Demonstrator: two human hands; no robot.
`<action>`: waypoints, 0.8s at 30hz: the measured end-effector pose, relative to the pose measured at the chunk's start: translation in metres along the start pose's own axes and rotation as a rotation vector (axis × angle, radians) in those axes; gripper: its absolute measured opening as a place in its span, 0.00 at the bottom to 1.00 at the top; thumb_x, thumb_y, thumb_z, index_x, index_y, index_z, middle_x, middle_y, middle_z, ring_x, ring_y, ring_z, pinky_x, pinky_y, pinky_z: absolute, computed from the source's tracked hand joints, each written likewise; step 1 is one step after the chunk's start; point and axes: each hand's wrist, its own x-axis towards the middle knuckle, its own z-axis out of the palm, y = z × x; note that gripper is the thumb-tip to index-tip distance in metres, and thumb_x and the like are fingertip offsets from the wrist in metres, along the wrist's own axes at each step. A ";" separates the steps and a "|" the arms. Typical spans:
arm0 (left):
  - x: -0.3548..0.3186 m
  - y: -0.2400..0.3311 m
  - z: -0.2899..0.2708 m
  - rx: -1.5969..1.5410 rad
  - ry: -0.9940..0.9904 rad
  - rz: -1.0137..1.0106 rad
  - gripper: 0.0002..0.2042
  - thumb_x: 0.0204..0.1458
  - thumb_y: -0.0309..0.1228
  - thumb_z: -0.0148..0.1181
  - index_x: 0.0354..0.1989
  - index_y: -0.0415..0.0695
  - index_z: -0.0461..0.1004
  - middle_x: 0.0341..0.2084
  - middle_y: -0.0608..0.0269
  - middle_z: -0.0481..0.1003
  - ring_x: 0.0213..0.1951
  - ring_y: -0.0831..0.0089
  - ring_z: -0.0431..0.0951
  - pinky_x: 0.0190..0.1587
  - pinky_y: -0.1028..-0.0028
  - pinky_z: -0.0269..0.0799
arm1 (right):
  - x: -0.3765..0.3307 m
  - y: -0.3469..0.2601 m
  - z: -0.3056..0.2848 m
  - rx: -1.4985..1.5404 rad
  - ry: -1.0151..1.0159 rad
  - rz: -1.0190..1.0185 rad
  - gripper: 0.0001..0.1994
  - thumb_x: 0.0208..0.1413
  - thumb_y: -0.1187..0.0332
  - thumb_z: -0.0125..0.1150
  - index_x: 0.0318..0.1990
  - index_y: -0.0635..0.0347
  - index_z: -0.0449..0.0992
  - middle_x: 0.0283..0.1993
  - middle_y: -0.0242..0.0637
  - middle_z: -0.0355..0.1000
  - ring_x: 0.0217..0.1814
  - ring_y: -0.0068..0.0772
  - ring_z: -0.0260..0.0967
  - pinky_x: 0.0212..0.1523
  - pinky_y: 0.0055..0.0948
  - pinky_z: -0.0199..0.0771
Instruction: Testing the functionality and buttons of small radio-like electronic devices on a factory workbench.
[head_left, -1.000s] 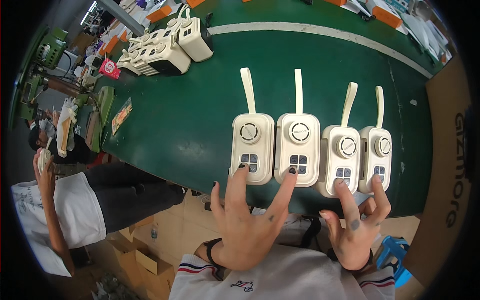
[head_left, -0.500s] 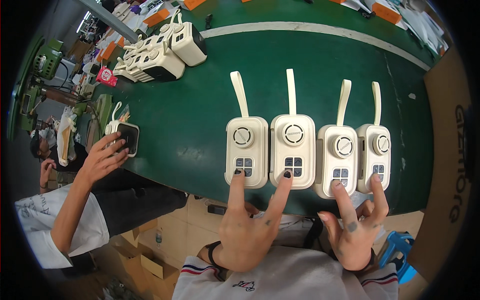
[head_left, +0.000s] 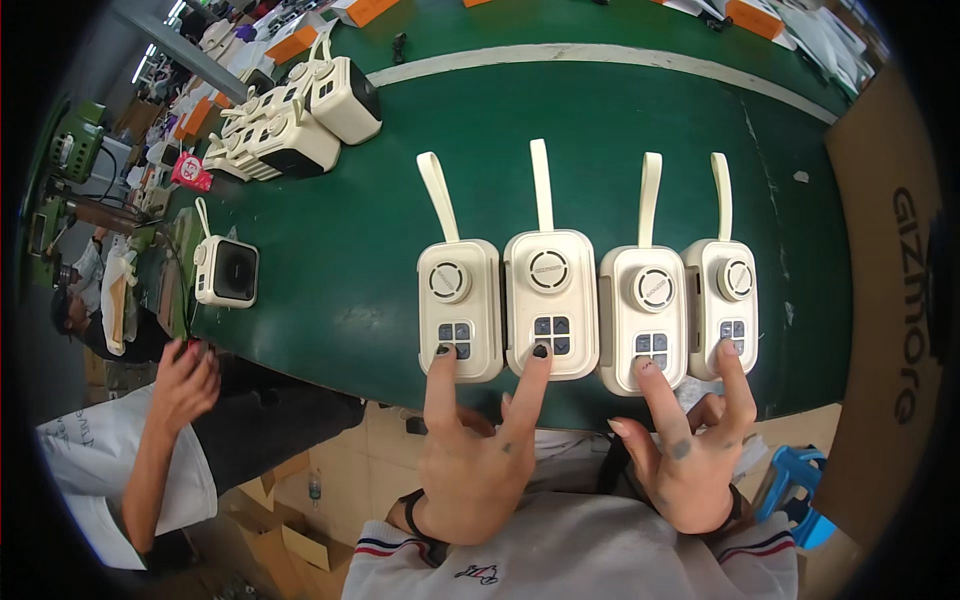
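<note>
Several cream box-shaped devices with round dials, dark button pads and long straps lie side by side at the near edge of a green table (head_left: 620, 110). My left hand (head_left: 475, 455) has two fingers spread, one pressing the button pad of the leftmost device (head_left: 458, 305), the other the pad of the second device (head_left: 550, 300). My right hand (head_left: 690, 450) does the same, fingertips on the pads of the third device (head_left: 645, 315) and the rightmost device (head_left: 728, 300). Neither hand grips anything.
A single cream device (head_left: 228, 272) lies at the table's left edge. More such devices (head_left: 300, 125) are stacked at the far left. A person's hand (head_left: 185, 380) and sleeve are at the lower left. A cardboard sheet (head_left: 890, 250) stands on the right, a blue object (head_left: 795, 495) below it.
The person at the left set a cream device on the table's left edge and pulled the hand back. My fingers stay on the button pads; the view shifted slightly.
</note>
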 end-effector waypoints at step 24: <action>0.002 0.003 -0.003 -0.042 -0.034 -0.022 0.29 0.37 0.12 0.51 0.51 0.50 0.71 0.53 0.41 0.55 0.28 0.61 0.75 0.18 0.71 0.69 | 0.006 -0.002 -0.007 0.038 -0.029 -0.044 0.29 0.38 0.69 0.74 0.53 0.48 0.73 0.64 0.56 0.46 0.30 0.30 0.65 0.22 0.24 0.66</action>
